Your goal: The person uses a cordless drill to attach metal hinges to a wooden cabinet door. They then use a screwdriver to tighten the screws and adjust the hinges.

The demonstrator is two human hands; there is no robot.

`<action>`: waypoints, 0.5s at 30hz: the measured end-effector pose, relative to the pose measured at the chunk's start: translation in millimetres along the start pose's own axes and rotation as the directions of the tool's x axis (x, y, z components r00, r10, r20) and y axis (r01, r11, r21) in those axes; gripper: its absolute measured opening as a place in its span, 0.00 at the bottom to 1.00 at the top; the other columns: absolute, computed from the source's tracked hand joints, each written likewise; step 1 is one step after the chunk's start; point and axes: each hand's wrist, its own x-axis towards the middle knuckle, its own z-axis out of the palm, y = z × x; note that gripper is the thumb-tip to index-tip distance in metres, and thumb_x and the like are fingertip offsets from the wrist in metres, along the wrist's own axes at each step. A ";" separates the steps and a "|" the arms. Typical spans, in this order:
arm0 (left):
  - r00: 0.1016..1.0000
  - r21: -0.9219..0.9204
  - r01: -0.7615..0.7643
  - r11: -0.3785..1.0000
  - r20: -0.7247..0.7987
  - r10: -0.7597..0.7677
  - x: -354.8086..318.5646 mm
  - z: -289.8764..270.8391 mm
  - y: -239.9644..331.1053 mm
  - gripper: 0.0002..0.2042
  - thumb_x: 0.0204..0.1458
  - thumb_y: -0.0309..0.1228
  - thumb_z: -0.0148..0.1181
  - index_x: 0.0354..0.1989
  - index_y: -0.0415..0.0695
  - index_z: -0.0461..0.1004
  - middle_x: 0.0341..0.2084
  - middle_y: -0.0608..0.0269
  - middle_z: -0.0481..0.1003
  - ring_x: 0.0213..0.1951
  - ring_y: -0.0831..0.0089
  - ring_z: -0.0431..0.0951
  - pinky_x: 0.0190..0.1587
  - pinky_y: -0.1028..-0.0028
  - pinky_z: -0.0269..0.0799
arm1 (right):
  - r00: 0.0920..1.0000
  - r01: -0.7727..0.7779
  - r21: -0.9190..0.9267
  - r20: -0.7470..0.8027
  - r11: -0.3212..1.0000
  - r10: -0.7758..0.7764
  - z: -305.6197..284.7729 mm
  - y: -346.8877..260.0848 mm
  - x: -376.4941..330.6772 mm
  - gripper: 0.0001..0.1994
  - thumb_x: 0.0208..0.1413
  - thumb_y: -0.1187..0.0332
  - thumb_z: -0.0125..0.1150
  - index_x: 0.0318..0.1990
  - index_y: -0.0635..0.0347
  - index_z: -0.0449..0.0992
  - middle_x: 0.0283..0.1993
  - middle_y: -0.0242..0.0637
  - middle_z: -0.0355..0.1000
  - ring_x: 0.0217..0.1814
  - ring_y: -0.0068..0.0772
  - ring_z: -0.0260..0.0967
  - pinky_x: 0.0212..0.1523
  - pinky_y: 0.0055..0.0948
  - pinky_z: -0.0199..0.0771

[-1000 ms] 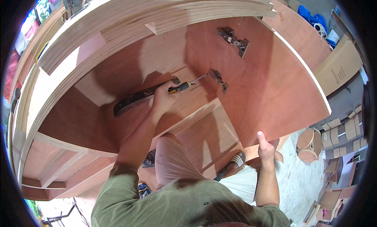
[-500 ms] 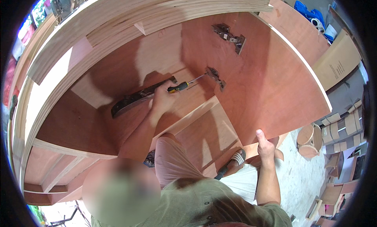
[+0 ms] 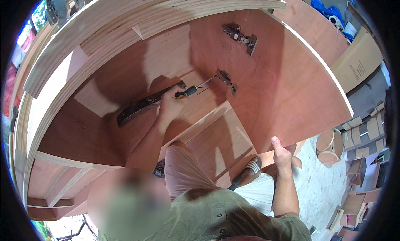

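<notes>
While the screwdriver [image 3: 192, 90] tip meets the lower hinge [image 3: 227, 79], the left hand [image 3: 171, 105] is wrapped tight around its yellow-black handle.
Inside the plywood cabinet [image 3: 125, 28], a second hinge [image 3: 241, 36] sits at 1 o'clock from the first on the open door [image 3: 291, 91]; at 5 o'clock the right hand [image 3: 282, 152] grips the door's lower edge, thumb up. Cardboard [image 3: 358, 59] lies at 3 o'clock.
</notes>
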 end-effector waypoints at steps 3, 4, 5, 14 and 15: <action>1.000 0.006 0.011 1.000 -0.002 -0.011 -0.2 1.0 1.6 0.10 0.43 0.26 0.62 0.36 0.39 0.76 0.24 0.58 0.76 0.27 0.79 0.74 0.32 0.76 0.69 | 1.000 0.004 -0.005 0.001 1.000 -0.004 0.0 -1.5 -0.2 0.21 0.50 0.65 0.67 0.46 0.71 0.71 0.44 0.41 0.72 0.46 0.34 0.68 0.47 0.30 0.68; 1.000 0.016 0.010 1.000 -0.002 -0.010 0.2 0.6 1.4 0.10 0.43 0.26 0.62 0.36 0.39 0.76 0.24 0.58 0.77 0.27 0.79 0.74 0.32 0.76 0.69 | 1.000 0.010 -0.005 0.004 1.000 -0.010 0.4 -2.0 0.1 0.21 0.50 0.65 0.67 0.46 0.70 0.72 0.44 0.41 0.72 0.46 0.34 0.68 0.47 0.30 0.68; 1.000 0.027 0.009 1.000 -0.002 -0.009 0.6 0.6 0.5 0.10 0.43 0.26 0.62 0.36 0.39 0.76 0.24 0.58 0.77 0.27 0.78 0.74 0.32 0.76 0.69 | 1.000 -0.013 -0.009 0.021 1.000 0.014 -0.4 -2.7 0.0 0.21 0.50 0.65 0.67 0.47 0.71 0.71 0.45 0.41 0.72 0.47 0.34 0.67 0.49 0.31 0.67; 0.969 0.255 -0.232 0.939 -0.021 0.245 -3.7 -0.2 23.4 0.12 0.42 0.28 0.63 0.37 0.42 0.75 0.28 0.50 0.77 0.32 0.55 0.79 0.37 0.65 0.74 | 1.000 -0.018 -0.002 0.009 1.000 0.018 -1.7 2.6 -0.5 0.21 0.50 0.65 0.67 0.48 0.71 0.71 0.46 0.42 0.72 0.48 0.34 0.68 0.48 0.31 0.68; 0.938 0.323 -0.327 0.888 -0.009 0.348 -5.2 -0.9 32.3 0.12 0.41 0.29 0.64 0.37 0.42 0.74 0.28 0.49 0.77 0.34 0.52 0.79 0.38 0.63 0.74 | 1.000 -0.024 0.012 -0.004 1.000 0.024 -2.7 6.9 -1.2 0.21 0.50 0.66 0.67 0.48 0.71 0.71 0.46 0.42 0.71 0.48 0.34 0.68 0.48 0.31 0.68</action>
